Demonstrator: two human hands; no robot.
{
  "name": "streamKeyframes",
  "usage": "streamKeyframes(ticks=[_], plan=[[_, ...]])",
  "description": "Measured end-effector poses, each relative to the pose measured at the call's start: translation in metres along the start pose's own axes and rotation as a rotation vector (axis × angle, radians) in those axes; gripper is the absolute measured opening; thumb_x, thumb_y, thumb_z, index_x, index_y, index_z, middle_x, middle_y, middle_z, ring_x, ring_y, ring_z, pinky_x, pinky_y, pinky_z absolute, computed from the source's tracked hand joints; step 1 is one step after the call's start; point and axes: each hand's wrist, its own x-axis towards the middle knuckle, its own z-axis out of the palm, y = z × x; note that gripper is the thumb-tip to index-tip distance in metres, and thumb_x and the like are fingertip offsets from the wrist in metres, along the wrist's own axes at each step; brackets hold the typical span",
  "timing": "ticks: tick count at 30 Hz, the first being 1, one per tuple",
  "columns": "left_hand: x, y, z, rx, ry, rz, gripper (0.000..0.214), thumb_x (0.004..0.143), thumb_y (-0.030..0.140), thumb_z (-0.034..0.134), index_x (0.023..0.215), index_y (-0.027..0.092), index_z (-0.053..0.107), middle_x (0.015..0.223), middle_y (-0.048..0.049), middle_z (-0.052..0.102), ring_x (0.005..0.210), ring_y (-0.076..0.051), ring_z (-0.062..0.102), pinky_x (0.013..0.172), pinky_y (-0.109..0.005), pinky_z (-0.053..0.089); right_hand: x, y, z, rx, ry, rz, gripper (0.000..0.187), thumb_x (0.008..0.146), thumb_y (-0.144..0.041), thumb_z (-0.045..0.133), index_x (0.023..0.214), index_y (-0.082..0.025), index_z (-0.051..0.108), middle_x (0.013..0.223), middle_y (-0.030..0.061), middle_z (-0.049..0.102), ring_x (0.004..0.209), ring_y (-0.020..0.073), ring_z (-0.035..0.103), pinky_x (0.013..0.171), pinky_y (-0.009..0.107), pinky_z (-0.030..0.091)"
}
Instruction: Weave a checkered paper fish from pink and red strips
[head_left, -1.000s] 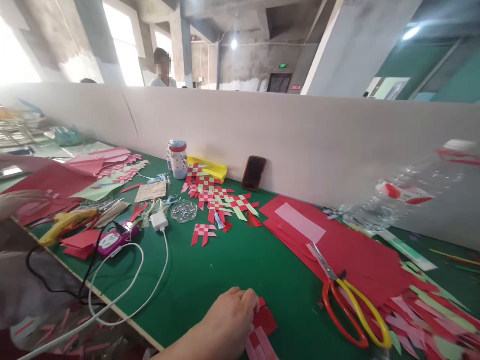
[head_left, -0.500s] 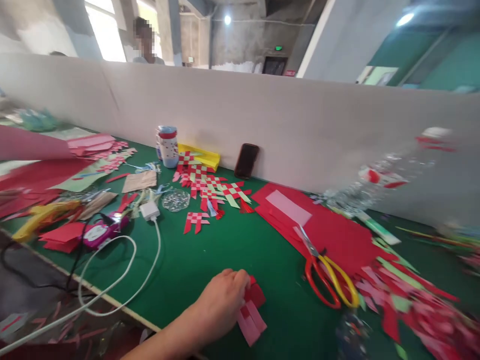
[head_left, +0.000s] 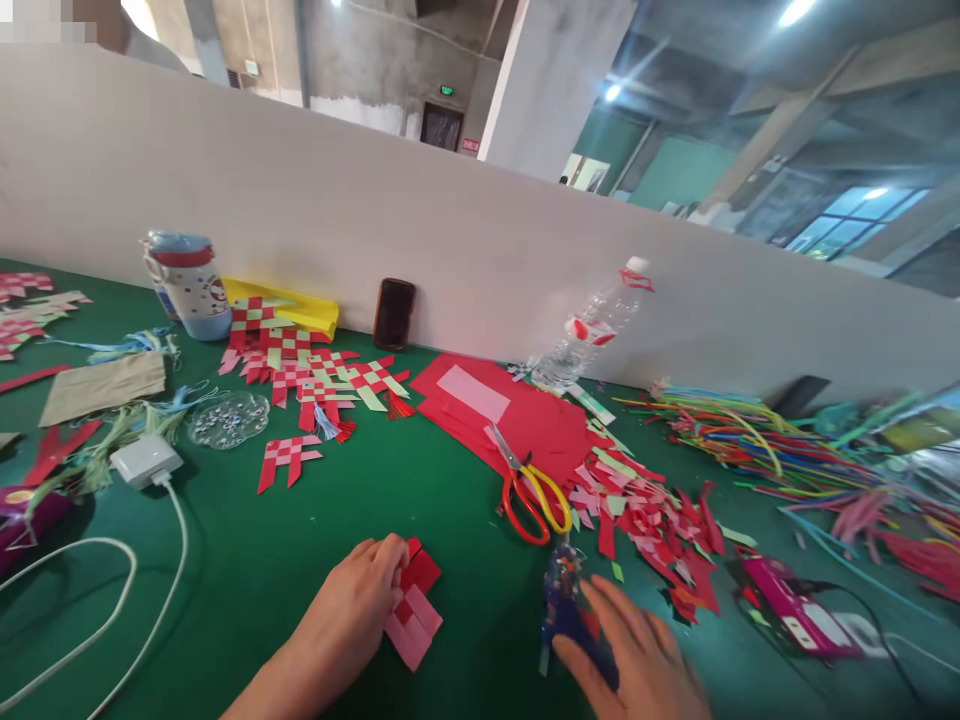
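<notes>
My left hand (head_left: pixel 360 592) is closed over the left edge of a woven piece of red and pink paper strips (head_left: pixel 415 625), close above the green table. Part of the paper is hidden under the fingers. My right hand (head_left: pixel 637 645), a little blurred, has its thumb and fingers apart around a dark blue and clear object (head_left: pixel 571 610) whose kind I cannot make out. Just beyond that object lie scissors (head_left: pixel 529 492) with one red and one yellow handle, blades pointing away to the left.
Woven paper pieces (head_left: pixel 300 370) lie in a pile at the back left, beside a cup (head_left: pixel 199 290). A phone (head_left: pixel 394 314) leans on the partition. Red sheets (head_left: pixel 517 430), paper scraps (head_left: pixel 652 515) and a plastic bottle (head_left: pixel 596 325) are right of centre; a white cable (head_left: pixel 180 560) loops left.
The view has swung to the right. My right hand has come in from below to the dark blue object. My left hand still holds the woven paper.
</notes>
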Motion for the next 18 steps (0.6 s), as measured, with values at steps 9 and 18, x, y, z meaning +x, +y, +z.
streamKeyframes(ticks=[9,18], plan=[[0.002,-0.004,0.006,0.003,-0.014,0.005,0.025,0.074,-0.002,0.038,0.084,0.020,0.042,0.082,-0.0014,0.059,0.076,-0.017,0.052,0.070,-0.027,0.037,0.203,-0.022,0.000,0.171,-0.254,0.005,0.045,0.098,-0.043,0.044,0.137,-0.022,0.050,0.143,0.0128,0.049,0.133,0.0244,0.047,0.109,0.042,0.042],[0.005,-0.013,0.013,0.087,0.021,0.059,0.029,0.069,-0.003,0.037,0.083,0.021,0.048,0.083,-0.0006,0.065,0.076,-0.015,0.058,0.071,-0.024,0.041,0.316,-0.022,0.056,0.004,-0.299,0.166,0.036,0.094,-0.038,0.058,0.124,-0.019,0.056,0.126,0.0089,0.058,0.106,0.0217,0.061,0.089,0.044,0.053]])
